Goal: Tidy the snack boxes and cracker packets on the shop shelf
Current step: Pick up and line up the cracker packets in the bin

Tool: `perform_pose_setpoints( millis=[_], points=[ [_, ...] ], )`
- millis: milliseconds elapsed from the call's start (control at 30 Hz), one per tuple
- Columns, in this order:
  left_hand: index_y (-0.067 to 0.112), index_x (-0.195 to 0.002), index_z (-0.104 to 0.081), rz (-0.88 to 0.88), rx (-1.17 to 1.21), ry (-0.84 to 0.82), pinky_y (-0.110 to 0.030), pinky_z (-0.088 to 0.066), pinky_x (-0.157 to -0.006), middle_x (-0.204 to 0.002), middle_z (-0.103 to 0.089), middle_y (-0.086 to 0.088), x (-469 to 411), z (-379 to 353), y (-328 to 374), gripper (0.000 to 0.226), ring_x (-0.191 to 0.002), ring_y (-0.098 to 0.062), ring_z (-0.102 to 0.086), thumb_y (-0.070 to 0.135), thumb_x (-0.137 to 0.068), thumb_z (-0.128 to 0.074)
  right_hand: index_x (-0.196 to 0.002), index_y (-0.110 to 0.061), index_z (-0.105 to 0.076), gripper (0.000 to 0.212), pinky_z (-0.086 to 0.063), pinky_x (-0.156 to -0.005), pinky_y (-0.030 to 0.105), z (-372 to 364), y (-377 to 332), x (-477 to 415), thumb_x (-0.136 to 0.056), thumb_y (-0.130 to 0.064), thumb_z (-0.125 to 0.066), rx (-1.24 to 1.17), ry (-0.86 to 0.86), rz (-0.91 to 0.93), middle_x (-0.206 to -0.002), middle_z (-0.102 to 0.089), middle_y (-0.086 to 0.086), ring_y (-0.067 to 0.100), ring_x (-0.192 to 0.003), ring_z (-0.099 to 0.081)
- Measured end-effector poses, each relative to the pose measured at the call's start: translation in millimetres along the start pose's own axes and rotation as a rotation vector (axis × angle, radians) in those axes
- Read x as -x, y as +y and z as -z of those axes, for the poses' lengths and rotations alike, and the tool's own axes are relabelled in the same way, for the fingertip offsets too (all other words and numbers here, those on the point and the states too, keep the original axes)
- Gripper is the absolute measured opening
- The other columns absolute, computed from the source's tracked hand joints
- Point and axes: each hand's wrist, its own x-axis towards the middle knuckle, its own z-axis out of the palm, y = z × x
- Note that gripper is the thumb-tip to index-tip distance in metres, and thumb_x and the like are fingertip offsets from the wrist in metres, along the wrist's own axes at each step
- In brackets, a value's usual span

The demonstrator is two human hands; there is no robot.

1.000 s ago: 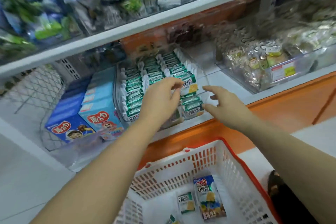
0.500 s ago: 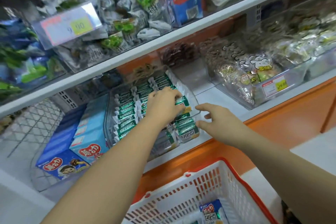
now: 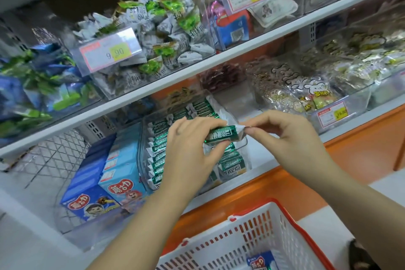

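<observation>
Green cracker packet (image 3: 219, 136) gripped by left hand (image 3: 190, 144), its end pinched by right hand (image 3: 291, 136); bin rows (image 3: 160, 149) looked mostly aligned, front packets (image 3: 232, 165) loose.

cracker packet (image 3: 219, 137) lifted, right hand (image 3: 291, 136) now pinching

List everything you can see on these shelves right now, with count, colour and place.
held packet: one, green, between both hands above the bin
cracker packets: many, green, in rows in the clear bin, lower shelf
snack boxes: several, light and dark blue, left of the bin
wrapped sweets: many, white and green, binned on the upper shelf
cartoon bags: several, clear, binned right of the hands
price tags: three, pink and yellow, on bin fronts
basket: one, white with red rim, below the shelf
blue box: one, inside the basket
left hand: grips the packet's body
right hand: pinches the packet's white end
</observation>
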Motion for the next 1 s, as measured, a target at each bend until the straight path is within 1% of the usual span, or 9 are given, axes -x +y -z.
perform_pose_setpoints(
  millis=[67,133,267,433,600,700,767,900,1000],
  points=[
    [0.044,-0.115,-0.048,0.061,0.061,0.001,-0.022,-0.028,-0.101,-0.099,-0.054,0.029,2,5,5,0.038,-0.099,0.003,-0.05,0.049,-0.078,-0.056,-0.081,-0.023,-0.07,0.016,-0.045,-0.07,0.006,2,-2,4,-0.085,-0.009,-0.065,-0.045,0.027,-0.023,-0.077,-0.071,-0.013,-0.004,-0.076,-0.064],
    [0.047,-0.108,-0.05,0.155,0.185,0.026,-0.018,-0.035,-0.093,-0.101,-0.056,0.029,4,9,9,0.033,-0.099,0.005,-0.051,0.046,-0.078,-0.063,-0.079,-0.021,-0.068,0.016,-0.046,-0.068,0.007,4,-1,5,-0.086,-0.007,-0.065,-0.113,0.07,-0.064,-0.078,-0.071,-0.014,-0.003,-0.073,-0.065],
    [0.04,-0.087,-0.06,0.3,0.412,0.061,-0.013,-0.046,-0.08,-0.09,-0.065,0.023,9,11,13,0.026,-0.088,0.003,-0.06,0.018,-0.08,-0.072,-0.08,-0.015,-0.066,0.014,-0.048,-0.069,0.007,9,1,3,-0.085,-0.003,-0.063,-0.212,0.122,-0.132,-0.076,-0.072,-0.015,-0.004,-0.072,-0.066],
    [0.038,-0.077,-0.063,0.309,0.457,0.06,-0.007,-0.043,-0.073,-0.081,-0.066,0.027,10,12,18,0.032,-0.082,0.005,-0.061,0.007,-0.084,-0.067,-0.082,-0.013,-0.065,0.01,-0.048,-0.069,0.008,10,5,2,-0.086,-0.004,-0.062,-0.249,0.158,-0.18,-0.076,-0.072,-0.014,-0.004,-0.073,-0.066],
    [0.037,-0.078,-0.06,0.35,0.475,0.047,-0.009,-0.045,-0.072,-0.082,-0.065,0.026,11,13,23,0.028,-0.082,0.004,-0.06,0.011,-0.088,-0.062,-0.081,-0.017,-0.064,0.012,-0.047,-0.071,0.008,7,5,2,-0.087,-0.008,-0.062,-0.209,0.172,-0.182,-0.077,-0.071,-0.015,-0.004,-0.075,-0.064],
    [0.03,-0.082,-0.06,0.509,0.572,0.062,-0.031,-0.051,-0.073,-0.081,-0.065,0.008,10,8,22,0.014,-0.076,-0.009,-0.061,0.019,-0.091,-0.058,-0.083,-0.018,-0.065,0.01,-0.047,-0.071,0.01,4,3,3,-0.09,-0.017,-0.058,-0.151,0.078,-0.225,-0.079,-0.07,-0.009,-0.002,-0.074,-0.061],
    [0.025,-0.086,-0.061,0.627,0.637,0.057,-0.038,-0.051,-0.076,-0.083,-0.067,-0.001,8,5,18,0.009,-0.076,-0.018,-0.062,0.023,-0.093,-0.056,-0.086,-0.013,-0.067,0.013,-0.049,-0.072,0.013,2,1,5,-0.089,-0.021,-0.058,-0.242,-0.034,-0.328,-0.074,-0.07,-0.004,0.003,-0.069,-0.061],
    [0.016,-0.091,-0.062,0.79,0.794,-0.017,-0.025,-0.045,-0.068,-0.069,-0.061,0.004,6,-1,10,0.011,-0.058,-0.006,-0.052,0.024,-0.094,-0.055,-0.086,-0.001,-0.064,0.022,-0.054,-0.077,0.022,1,0,8,-0.086,-0.023,-0.061,-0.354,-0.115,-0.476,-0.065,-0.062,0.001,0.01,-0.061,-0.058],
    [0.013,-0.1,-0.063,0.938,0.963,-0.072,-0.021,-0.045,-0.064,-0.066,-0.06,0.009,8,-5,13,0.013,-0.05,-0.001,-0.049,0.021,-0.095,-0.053,-0.081,-0.006,-0.061,0.019,-0.053,-0.084,0.031,1,2,8,-0.088,-0.023,-0.06,-0.381,-0.107,-0.532,-0.057,-0.056,0.003,0.01,-0.058,-0.054]
  ],
)
